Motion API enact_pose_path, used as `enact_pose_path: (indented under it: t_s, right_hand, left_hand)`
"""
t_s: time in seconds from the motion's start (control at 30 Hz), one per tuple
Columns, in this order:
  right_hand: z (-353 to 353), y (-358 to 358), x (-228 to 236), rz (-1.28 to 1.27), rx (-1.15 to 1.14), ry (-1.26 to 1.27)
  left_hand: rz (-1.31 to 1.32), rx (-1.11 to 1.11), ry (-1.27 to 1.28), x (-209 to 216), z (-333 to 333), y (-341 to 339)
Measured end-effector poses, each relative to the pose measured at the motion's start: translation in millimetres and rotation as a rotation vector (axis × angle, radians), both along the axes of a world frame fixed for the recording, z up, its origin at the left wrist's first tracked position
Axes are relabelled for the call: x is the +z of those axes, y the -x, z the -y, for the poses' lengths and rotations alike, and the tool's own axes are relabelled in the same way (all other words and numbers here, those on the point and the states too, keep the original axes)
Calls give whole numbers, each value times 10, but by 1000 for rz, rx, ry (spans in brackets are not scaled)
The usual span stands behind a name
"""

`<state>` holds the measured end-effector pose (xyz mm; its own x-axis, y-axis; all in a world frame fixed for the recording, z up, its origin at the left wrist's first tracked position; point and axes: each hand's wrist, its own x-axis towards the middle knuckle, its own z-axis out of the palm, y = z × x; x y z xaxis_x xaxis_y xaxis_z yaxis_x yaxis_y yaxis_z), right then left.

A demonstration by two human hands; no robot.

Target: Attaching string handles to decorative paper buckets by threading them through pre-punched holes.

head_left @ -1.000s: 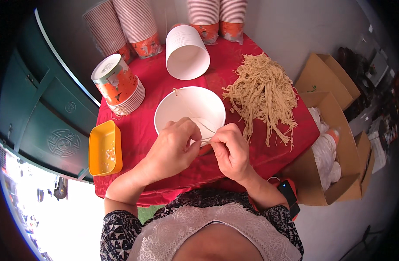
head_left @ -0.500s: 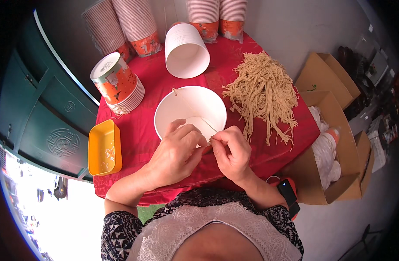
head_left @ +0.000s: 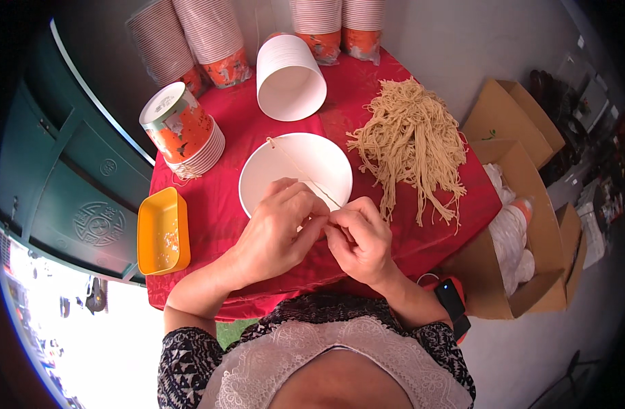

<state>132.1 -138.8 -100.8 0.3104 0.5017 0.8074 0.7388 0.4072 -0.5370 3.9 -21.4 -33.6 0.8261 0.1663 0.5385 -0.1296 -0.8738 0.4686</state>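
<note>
On table [head_left: 214,211], around middle bucket [head_left: 316,160], we're seeing | twelve o'clock: side-lying bucket [head_left: 292,88] | three o'clock: string pile [head_left: 415,146] | eight o'clock: tray [head_left: 159,228] | ten o'clock: bucket stack [head_left: 183,133]

Takes strong light from lower left, clipping to white below green door [head_left: 60,163]. Reads bright on red tablecloth [head_left: 215,221], softly shaded inside tipped white bucket [head_left: 292,88]. Bends straight edges, vignettes to black at rim.

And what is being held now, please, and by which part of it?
The right hand pinches a thin beige cord toward its near end; whether the left hand also grips it cannot be told.
</note>
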Motion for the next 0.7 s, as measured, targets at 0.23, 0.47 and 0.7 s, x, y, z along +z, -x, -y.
enact_pose_path:
  t_s: [0.23, 0.47, 0.7]
  right_hand:
    - [15, 32, -18, -128, 24, -3]
    - [57, 10, -9, -289, 107, 58]
    - [49, 30, -14, -362, 117, 57]
  left_hand:
    - [34, 67, 115, -44, 47, -32]
    - [-68, 9, 29, -41, 30, 32]
    - [62, 80, -175, -126, 121, 52]
